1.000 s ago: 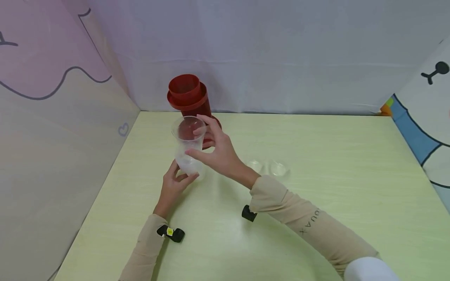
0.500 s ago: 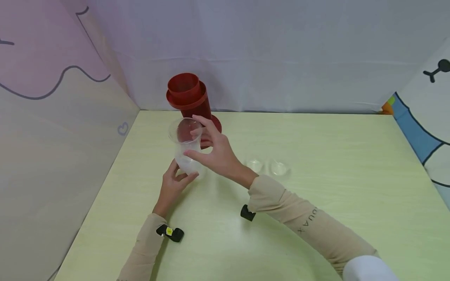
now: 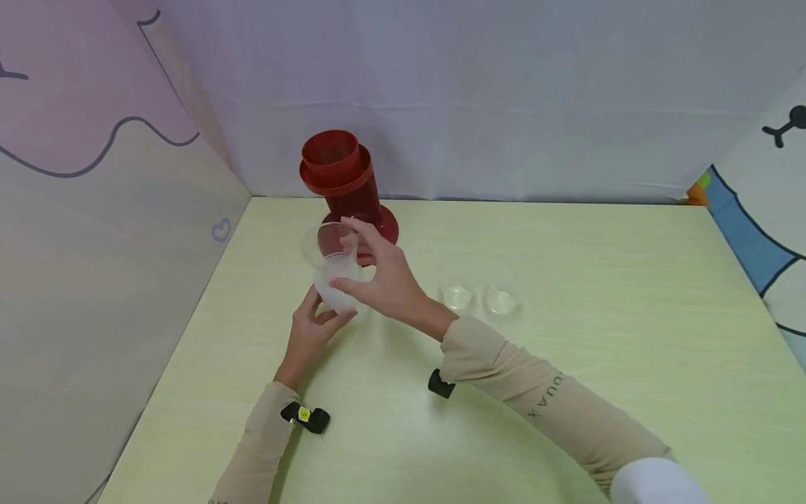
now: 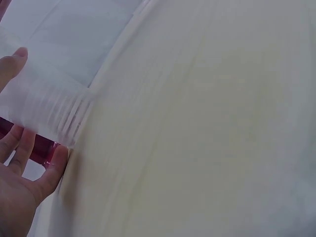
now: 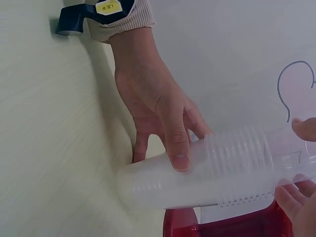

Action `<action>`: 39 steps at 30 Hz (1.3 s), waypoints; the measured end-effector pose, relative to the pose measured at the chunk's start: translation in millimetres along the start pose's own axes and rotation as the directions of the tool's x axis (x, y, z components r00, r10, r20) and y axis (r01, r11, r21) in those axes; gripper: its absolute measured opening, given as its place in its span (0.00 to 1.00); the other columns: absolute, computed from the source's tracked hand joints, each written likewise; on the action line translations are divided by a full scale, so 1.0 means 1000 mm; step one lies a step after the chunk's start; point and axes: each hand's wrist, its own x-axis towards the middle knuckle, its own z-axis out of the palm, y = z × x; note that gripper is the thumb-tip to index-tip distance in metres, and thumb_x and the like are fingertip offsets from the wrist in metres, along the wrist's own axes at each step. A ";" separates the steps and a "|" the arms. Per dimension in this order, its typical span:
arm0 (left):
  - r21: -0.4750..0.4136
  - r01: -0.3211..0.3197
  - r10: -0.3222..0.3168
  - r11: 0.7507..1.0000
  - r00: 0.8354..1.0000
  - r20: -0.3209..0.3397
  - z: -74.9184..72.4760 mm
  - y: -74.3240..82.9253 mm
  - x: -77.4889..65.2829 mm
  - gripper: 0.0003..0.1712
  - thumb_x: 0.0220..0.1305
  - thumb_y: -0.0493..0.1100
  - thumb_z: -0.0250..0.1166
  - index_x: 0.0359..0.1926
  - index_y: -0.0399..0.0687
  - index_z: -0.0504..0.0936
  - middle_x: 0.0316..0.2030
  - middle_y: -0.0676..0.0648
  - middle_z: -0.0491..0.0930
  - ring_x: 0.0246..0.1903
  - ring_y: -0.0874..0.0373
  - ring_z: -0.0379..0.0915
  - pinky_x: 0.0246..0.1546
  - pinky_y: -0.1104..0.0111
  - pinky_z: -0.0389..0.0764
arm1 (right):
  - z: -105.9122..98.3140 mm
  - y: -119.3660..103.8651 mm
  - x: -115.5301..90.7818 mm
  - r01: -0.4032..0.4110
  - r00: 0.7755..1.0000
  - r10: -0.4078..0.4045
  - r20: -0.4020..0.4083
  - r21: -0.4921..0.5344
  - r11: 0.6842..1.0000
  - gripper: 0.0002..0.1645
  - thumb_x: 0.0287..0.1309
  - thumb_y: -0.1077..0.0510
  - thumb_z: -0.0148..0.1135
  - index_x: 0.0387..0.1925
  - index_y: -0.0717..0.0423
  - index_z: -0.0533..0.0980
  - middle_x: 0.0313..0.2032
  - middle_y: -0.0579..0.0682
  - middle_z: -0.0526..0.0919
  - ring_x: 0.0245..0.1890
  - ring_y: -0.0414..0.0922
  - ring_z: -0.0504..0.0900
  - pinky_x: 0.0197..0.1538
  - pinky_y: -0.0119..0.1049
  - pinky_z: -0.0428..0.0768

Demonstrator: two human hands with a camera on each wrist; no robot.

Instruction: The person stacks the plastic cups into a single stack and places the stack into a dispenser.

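Between both hands stands a stack of nested clear plastic cups (image 3: pixel 334 297), slightly tilted, over the left part of the table. My left hand (image 3: pixel 310 341) grips its lower end with thumb and fingers. My right hand (image 3: pixel 392 278) holds the upper part, thumb on the near side and fingers round the far side. The flared top cup (image 3: pixel 315 245) is see-through. From the right wrist, the left hand (image 5: pixel 153 98) curls round the smooth lower stack (image 5: pixel 237 163), below several close-set rims. The left wrist view catches the ridged plastic (image 4: pixel 54 103) at its left edge.
Just behind the stack is a red cup-shaped holder (image 3: pixel 352 199) with a round base, partly hidden by the right hand. Two small clear round pieces (image 3: pixel 456 297) lie side by side on the pale table (image 3: pixel 598 315). Printed cloth walls (image 3: pixel 504 105) rise beyond its edges.
The right hand and the top cup have come down a little toward the left hand, uncovering more of the red holder's base. The left hand stays in place.
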 end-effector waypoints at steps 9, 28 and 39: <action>0.016 0.003 -0.003 1.000 1.000 0.010 0.000 0.001 -0.001 0.39 0.55 0.36 0.70 0.66 0.49 0.64 0.60 0.48 0.68 0.55 0.57 0.66 0.49 0.62 0.79 | 0.003 0.000 -0.002 0.015 1.000 -0.015 0.014 -0.009 1.000 0.47 0.47 0.61 0.73 0.67 0.49 0.59 0.55 0.50 0.75 0.53 0.42 0.74 0.53 0.33 0.77; 0.009 0.039 -0.040 0.999 0.999 0.015 0.000 0.001 -0.001 0.39 0.55 0.36 0.70 0.66 0.49 0.63 0.60 0.48 0.67 0.56 0.55 0.65 0.48 0.68 0.78 | 0.006 0.007 -0.012 -0.067 0.997 0.070 0.031 -0.086 0.994 0.41 0.49 0.63 0.70 0.65 0.60 0.64 0.59 0.54 0.72 0.56 0.44 0.72 0.57 0.37 0.75; 0.008 0.018 -0.018 1.000 1.000 0.013 0.000 0.002 -0.001 0.38 0.55 0.36 0.70 0.66 0.46 0.64 0.60 0.47 0.68 0.58 0.55 0.65 0.49 0.64 0.78 | 0.009 0.014 -0.019 -0.105 0.994 0.105 0.004 -0.055 0.993 0.35 0.51 0.57 0.70 0.60 0.60 0.69 0.55 0.51 0.73 0.53 0.44 0.72 0.55 0.37 0.76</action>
